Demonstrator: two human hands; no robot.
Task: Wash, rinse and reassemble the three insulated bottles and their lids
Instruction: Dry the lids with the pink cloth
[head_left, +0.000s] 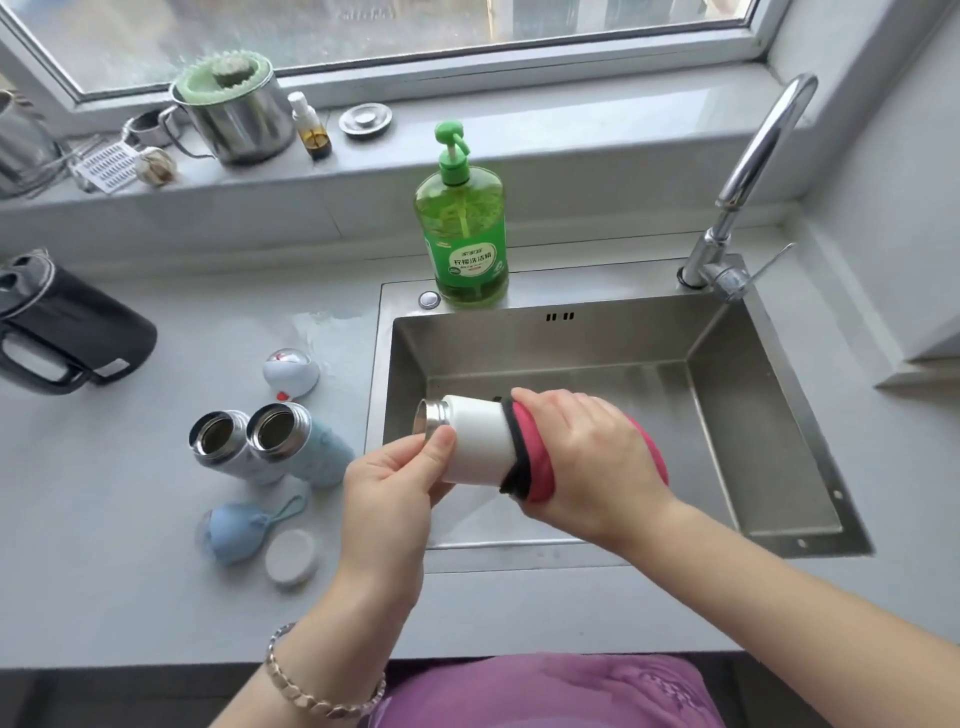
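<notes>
Over steel sink (753, 415): white bottle (475, 441) lying sideways (uncapped). Left hand (387, 488) fingers pinching neck; right hand (587, 457) fingers wrapped, pressing pink cloth (535, 467) around base.

White bottle (475, 447) with bare steel neck; pink cloth (540, 467) with black edging wrapped round it. On the pale grey counter (130, 519): light blue bottle (311, 447) with faint paler marks, white bottle with faint print (234, 452), both steel-lined inside. Light blue lid (234, 530) with matching blue loop, plain white lid (292, 557), white lid with red accents (290, 371). Soap bottle (462, 234) clear with green liquid, green pump, green label with white and orange text. Sink (779, 415) brushed steel, tap (748, 176) chrome. Kettle (62, 327) black. Steel mug (244, 114) holds a pale green brush. Silver bracelet (317, 680); purple patterned garment (545, 691).
</notes>
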